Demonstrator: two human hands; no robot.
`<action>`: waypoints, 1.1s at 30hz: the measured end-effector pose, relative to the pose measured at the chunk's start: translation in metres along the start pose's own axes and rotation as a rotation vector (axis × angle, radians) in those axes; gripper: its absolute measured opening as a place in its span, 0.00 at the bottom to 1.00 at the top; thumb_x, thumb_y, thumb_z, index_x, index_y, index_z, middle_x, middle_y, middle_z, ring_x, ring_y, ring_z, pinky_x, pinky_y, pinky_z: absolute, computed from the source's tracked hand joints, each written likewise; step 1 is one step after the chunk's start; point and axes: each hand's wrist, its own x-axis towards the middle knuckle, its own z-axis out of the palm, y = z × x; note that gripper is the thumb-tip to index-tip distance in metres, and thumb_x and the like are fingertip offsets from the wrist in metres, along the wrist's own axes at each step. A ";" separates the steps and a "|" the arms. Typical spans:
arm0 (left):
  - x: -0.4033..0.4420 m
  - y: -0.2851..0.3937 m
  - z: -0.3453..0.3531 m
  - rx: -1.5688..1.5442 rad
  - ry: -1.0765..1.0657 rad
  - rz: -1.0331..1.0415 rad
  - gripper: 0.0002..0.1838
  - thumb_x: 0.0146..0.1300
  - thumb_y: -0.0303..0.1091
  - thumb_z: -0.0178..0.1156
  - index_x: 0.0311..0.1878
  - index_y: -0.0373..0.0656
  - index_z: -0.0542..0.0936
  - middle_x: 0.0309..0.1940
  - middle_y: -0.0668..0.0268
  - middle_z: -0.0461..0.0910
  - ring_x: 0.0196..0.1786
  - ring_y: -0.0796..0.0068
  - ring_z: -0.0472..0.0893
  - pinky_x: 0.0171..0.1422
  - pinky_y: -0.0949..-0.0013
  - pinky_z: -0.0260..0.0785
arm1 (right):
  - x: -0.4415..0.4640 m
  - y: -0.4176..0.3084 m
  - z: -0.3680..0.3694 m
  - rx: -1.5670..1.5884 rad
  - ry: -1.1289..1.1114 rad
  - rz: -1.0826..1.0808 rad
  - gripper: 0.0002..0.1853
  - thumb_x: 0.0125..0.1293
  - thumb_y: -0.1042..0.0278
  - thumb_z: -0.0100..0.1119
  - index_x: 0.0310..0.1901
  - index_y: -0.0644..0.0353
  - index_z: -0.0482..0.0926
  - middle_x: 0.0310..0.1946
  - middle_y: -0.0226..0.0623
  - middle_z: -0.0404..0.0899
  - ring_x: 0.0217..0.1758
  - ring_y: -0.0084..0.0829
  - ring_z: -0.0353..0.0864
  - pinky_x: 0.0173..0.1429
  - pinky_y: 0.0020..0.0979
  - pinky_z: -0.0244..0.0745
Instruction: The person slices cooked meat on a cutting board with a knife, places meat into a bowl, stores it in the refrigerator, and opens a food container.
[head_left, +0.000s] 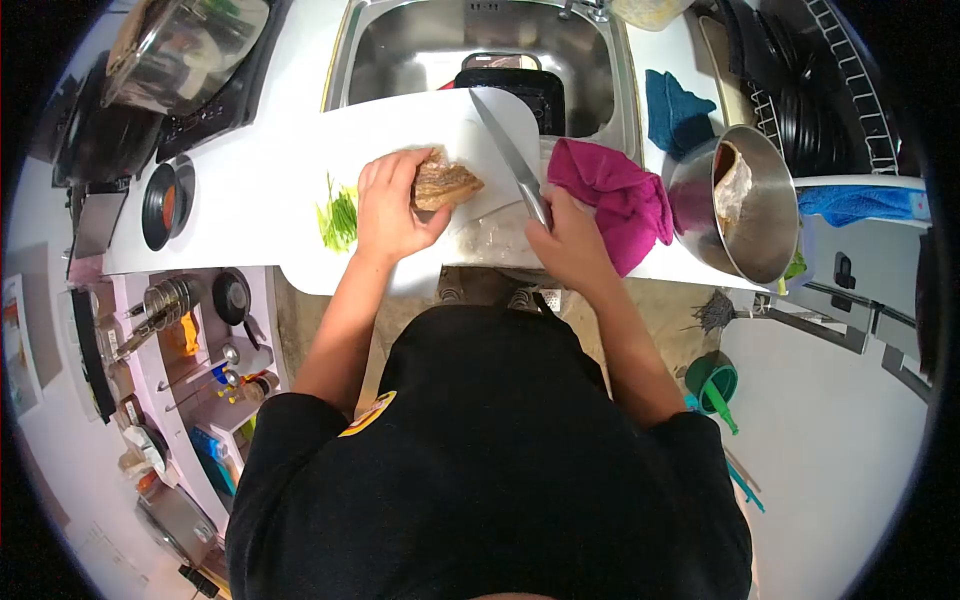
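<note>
My left hand (392, 205) grips a brown, layered chunk of meat (446, 186) on the white cutting board (350, 130). The fingers wrap over its left side. My right hand (572, 240) is closed round the handle of a large knife (508, 152), whose blade points up and to the left, to the right of the meat and apart from it. Chopped green onion (340, 220) lies on the board left of my left hand. A clear plastic bag (492, 238) lies between my hands near the counter's front edge. Just beyond my right hand is a magenta cloth (620, 200).
Behind the board is a steel sink (400, 50) holding a black tray (515, 92). A metal bowl (765, 220) with a piece of food stands at the right, near a teal cloth (680, 110). A small black dish (160, 205) and a glass-lidded pot (190, 50) are at the left.
</note>
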 end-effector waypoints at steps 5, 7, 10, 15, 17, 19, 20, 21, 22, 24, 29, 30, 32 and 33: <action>-0.005 0.018 0.001 0.043 0.080 -0.068 0.29 0.45 0.38 0.65 0.52 0.40 0.71 0.47 0.58 0.74 0.52 0.58 0.71 0.58 0.57 0.54 | -0.015 0.014 -0.005 0.511 -0.381 0.150 0.19 0.63 0.61 0.54 0.50 0.66 0.67 0.37 0.56 0.75 0.40 0.51 0.78 0.46 0.40 0.71; -0.008 0.016 0.020 0.092 0.100 -0.097 0.27 0.47 0.38 0.64 0.52 0.40 0.70 0.47 0.58 0.73 0.52 0.58 0.70 0.58 0.57 0.53 | -0.015 0.013 -0.008 0.470 -0.352 0.053 0.17 0.64 0.63 0.52 0.49 0.66 0.67 0.36 0.55 0.75 0.39 0.51 0.78 0.44 0.42 0.71; -0.007 0.010 0.026 0.156 0.091 -0.107 0.25 0.51 0.37 0.63 0.52 0.40 0.69 0.48 0.58 0.72 0.52 0.59 0.69 0.58 0.56 0.52 | -0.012 0.016 -0.002 0.238 -0.168 -0.189 0.13 0.65 0.66 0.49 0.46 0.65 0.67 0.34 0.53 0.76 0.35 0.50 0.79 0.39 0.46 0.72; -0.004 0.003 0.021 0.174 0.001 -0.057 0.23 0.55 0.40 0.60 0.51 0.40 0.68 0.47 0.58 0.71 0.52 0.59 0.69 0.57 0.56 0.51 | -0.024 -0.006 -0.012 -0.117 -0.214 -0.181 0.10 0.64 0.68 0.50 0.42 0.65 0.65 0.30 0.55 0.75 0.32 0.54 0.76 0.34 0.49 0.70; -0.007 0.005 0.025 0.172 0.027 -0.082 0.23 0.56 0.41 0.59 0.51 0.40 0.68 0.47 0.58 0.71 0.53 0.59 0.68 0.58 0.54 0.50 | -0.032 -0.010 -0.013 -0.260 -0.224 -0.252 0.07 0.64 0.69 0.47 0.37 0.64 0.65 0.26 0.48 0.76 0.28 0.49 0.80 0.33 0.47 0.75; -0.008 0.010 0.030 0.166 0.057 -0.109 0.22 0.56 0.41 0.58 0.51 0.40 0.68 0.47 0.58 0.70 0.53 0.59 0.68 0.59 0.52 0.50 | -0.036 -0.008 -0.012 -0.269 -0.235 -0.242 0.06 0.64 0.70 0.46 0.37 0.64 0.65 0.25 0.48 0.75 0.27 0.49 0.80 0.31 0.46 0.75; -0.006 0.014 0.032 0.194 0.068 -0.149 0.21 0.57 0.41 0.57 0.50 0.40 0.68 0.47 0.58 0.70 0.53 0.58 0.68 0.60 0.51 0.49 | -0.037 -0.007 -0.013 -0.281 -0.243 -0.236 0.05 0.64 0.71 0.45 0.37 0.64 0.65 0.24 0.48 0.75 0.26 0.48 0.80 0.29 0.46 0.75; -0.005 0.017 0.034 0.221 0.078 -0.191 0.20 0.57 0.40 0.56 0.49 0.40 0.68 0.47 0.58 0.70 0.53 0.58 0.67 0.60 0.49 0.48 | -0.037 -0.007 -0.013 -0.280 -0.247 -0.233 0.05 0.64 0.71 0.45 0.37 0.64 0.65 0.24 0.48 0.75 0.26 0.48 0.80 0.29 0.46 0.75; -0.004 0.018 0.036 0.220 0.074 -0.195 0.20 0.57 0.40 0.56 0.49 0.40 0.68 0.47 0.58 0.70 0.53 0.58 0.67 0.60 0.49 0.48 | -0.038 -0.007 -0.013 -0.262 -0.239 -0.239 0.05 0.64 0.72 0.45 0.37 0.64 0.65 0.24 0.47 0.75 0.25 0.48 0.80 0.29 0.46 0.76; -0.002 0.018 0.041 0.267 0.083 -0.249 0.19 0.56 0.37 0.55 0.48 0.39 0.68 0.46 0.59 0.70 0.53 0.58 0.67 0.61 0.46 0.46 | -0.037 -0.008 -0.011 -0.243 -0.234 -0.243 0.04 0.64 0.72 0.45 0.37 0.63 0.65 0.24 0.47 0.76 0.25 0.48 0.81 0.29 0.45 0.77; -0.002 0.015 0.044 0.289 0.088 -0.226 0.19 0.54 0.37 0.55 0.48 0.39 0.68 0.45 0.58 0.70 0.52 0.57 0.67 0.60 0.47 0.46 | -0.033 -0.013 -0.012 -0.344 -0.325 -0.140 0.06 0.61 0.74 0.50 0.35 0.63 0.64 0.22 0.46 0.74 0.23 0.48 0.78 0.25 0.42 0.75; -0.002 0.014 0.045 0.290 0.088 -0.215 0.20 0.54 0.38 0.54 0.48 0.39 0.67 0.44 0.58 0.70 0.52 0.57 0.68 0.59 0.47 0.47 | -0.033 -0.014 -0.016 -0.344 -0.329 -0.142 0.06 0.61 0.74 0.50 0.35 0.63 0.64 0.22 0.46 0.74 0.23 0.48 0.78 0.25 0.42 0.75; -0.002 0.013 0.044 0.291 0.091 -0.212 0.20 0.54 0.38 0.54 0.48 0.39 0.67 0.44 0.58 0.70 0.51 0.57 0.68 0.59 0.48 0.47 | -0.032 -0.015 -0.025 -0.335 -0.283 -0.188 0.06 0.58 0.75 0.51 0.34 0.62 0.64 0.21 0.44 0.74 0.22 0.45 0.79 0.25 0.40 0.76; -0.001 0.012 0.044 0.288 0.092 -0.204 0.20 0.54 0.39 0.54 0.47 0.39 0.67 0.44 0.58 0.69 0.51 0.57 0.68 0.58 0.48 0.47 | -0.030 -0.016 -0.028 -0.336 -0.288 -0.193 0.06 0.58 0.75 0.51 0.34 0.62 0.64 0.21 0.44 0.74 0.22 0.45 0.79 0.25 0.40 0.76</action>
